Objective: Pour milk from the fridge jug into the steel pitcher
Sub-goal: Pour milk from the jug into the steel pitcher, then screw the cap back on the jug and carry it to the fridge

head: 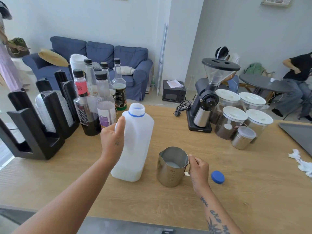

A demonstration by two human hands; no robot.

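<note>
Left grip [112,141] wraps upright jug [138,137]; right grip [199,169] pinches pitcher [170,173] handle

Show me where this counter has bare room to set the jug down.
Bare counter lies along its near edge, in front of the milk jug and steel pitcher; behind the pitcher toward the grinder; between the blue cap and tissue. Crowded: syrup bottles back left, canisters back right.

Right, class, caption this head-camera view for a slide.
Left hand grips the uncapped milk jug upright beside the steel pitcher, whose handle the right hand holds.
</note>
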